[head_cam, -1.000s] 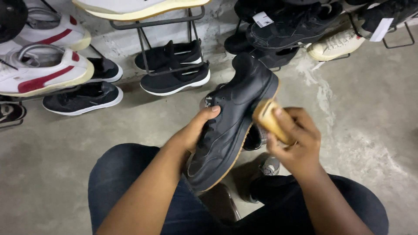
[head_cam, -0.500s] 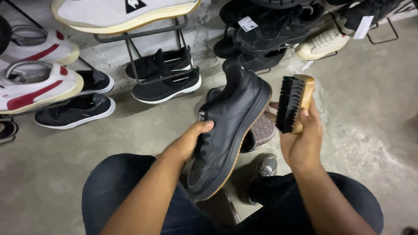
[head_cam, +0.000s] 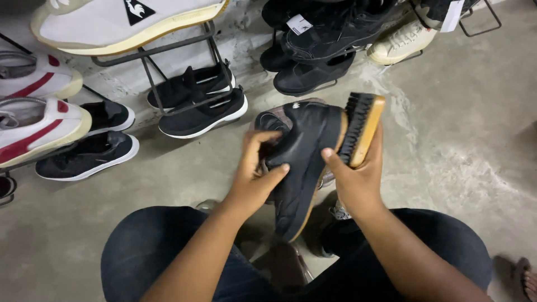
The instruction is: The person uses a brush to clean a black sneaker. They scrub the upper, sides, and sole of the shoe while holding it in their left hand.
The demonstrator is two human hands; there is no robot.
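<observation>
A black leather sneaker (head_cam: 305, 159) with a tan gum sole stands nearly on end between my knees, toe down. My left hand (head_cam: 254, 173) grips its upper from the left, fingers spread over the laces and tongue. My right hand (head_cam: 352, 182) holds a wooden shoe brush (head_cam: 361, 128) with black bristles; the bristles rest against the heel side of the sneaker, and my right thumb touches the shoe's side. My legs in dark jeans fill the bottom of the view.
Black slip-on shoes (head_cam: 201, 109) and white-and-red sneakers (head_cam: 39, 126) sit on wire racks at the left. More black shoes (head_cam: 313, 36) and a cream sneaker (head_cam: 400, 45) hang at the top. A foot in a sandal (head_cam: 523, 274) shows at the bottom right. Bare concrete floor (head_cam: 470, 128) lies to the right.
The sneaker has been tipped more upright and turned. My left hand has shifted up over the laces. The brush has moved left from beside the shoe onto its heel.
</observation>
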